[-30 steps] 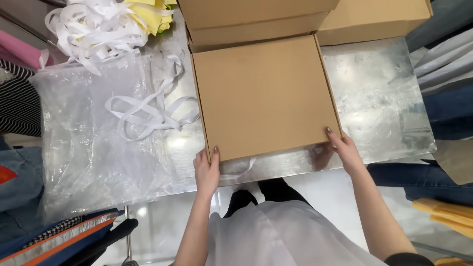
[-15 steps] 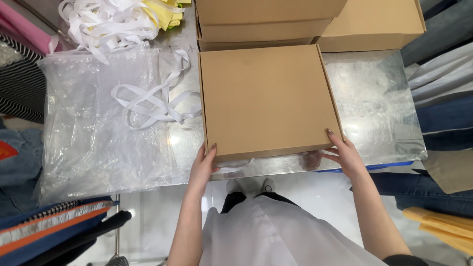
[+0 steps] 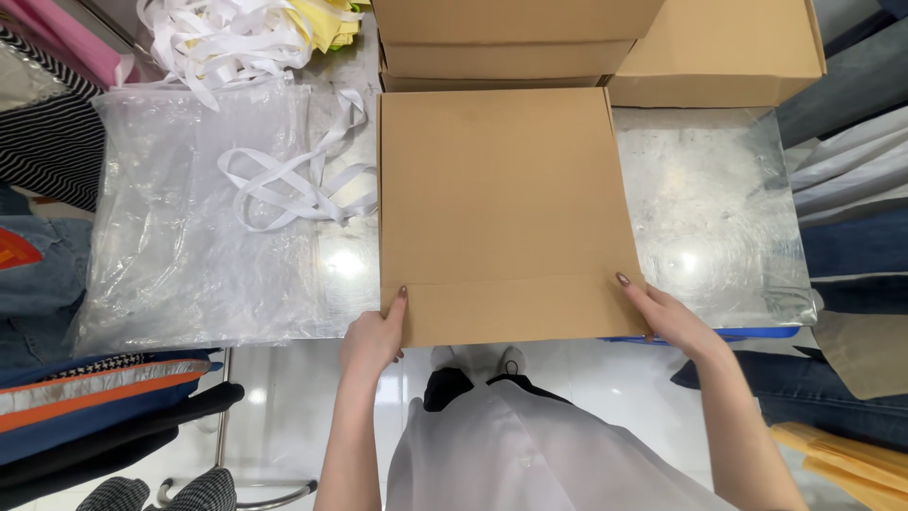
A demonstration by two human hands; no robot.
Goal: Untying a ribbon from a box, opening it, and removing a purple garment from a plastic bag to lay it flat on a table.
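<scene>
A flat brown cardboard box (image 3: 501,189) lies on the shiny metal table (image 3: 705,203), its near side tilted up toward me so the front wall shows. My left hand (image 3: 374,336) grips the box's near left corner. My right hand (image 3: 667,317) grips the near right corner. Both hands hold the box at the table's front edge.
More brown boxes (image 3: 515,38) are stacked behind, with another (image 3: 719,47) at the back right. Clear plastic bags (image 3: 189,218) and white ribbon (image 3: 293,185) lie on the left, with a ribbon pile (image 3: 218,38) behind. Folded clothes (image 3: 856,218) lie at both sides.
The box's near edge has lifted and come toward me, so its front wall now faces up. Both hands moved with it, past the table's edge.
</scene>
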